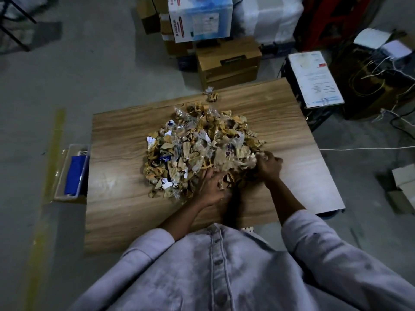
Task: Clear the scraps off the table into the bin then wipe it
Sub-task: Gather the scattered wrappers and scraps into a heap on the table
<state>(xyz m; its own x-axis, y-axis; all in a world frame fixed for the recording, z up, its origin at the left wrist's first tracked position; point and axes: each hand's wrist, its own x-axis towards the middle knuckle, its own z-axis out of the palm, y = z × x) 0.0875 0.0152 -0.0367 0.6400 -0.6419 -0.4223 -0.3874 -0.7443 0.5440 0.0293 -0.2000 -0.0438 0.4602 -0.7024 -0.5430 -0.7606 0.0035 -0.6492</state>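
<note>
Clear plastic, the bin [60,173] stands on the floor well left of the scraps [193,144], past the counter's [125,212] edge, with a blue cloth [75,173] inside it. The scraps lie heaped mid-counter, torn cardboard and crinkled film. One stray clump [212,96] sits apart beyond the heap. The likely trouble is that these light, loose pieces slip from a handful on the carry left from the heap. They could then drop to the floor or miss the narrow bin. At the heap's near edge the left hand [211,187] lies on the scraps, fingers spread and dug in, tips hidden. At the heap's near right corner the right hand [268,164] has its fingers curled tight, gripping a bunch of film and cardboard.
</note>
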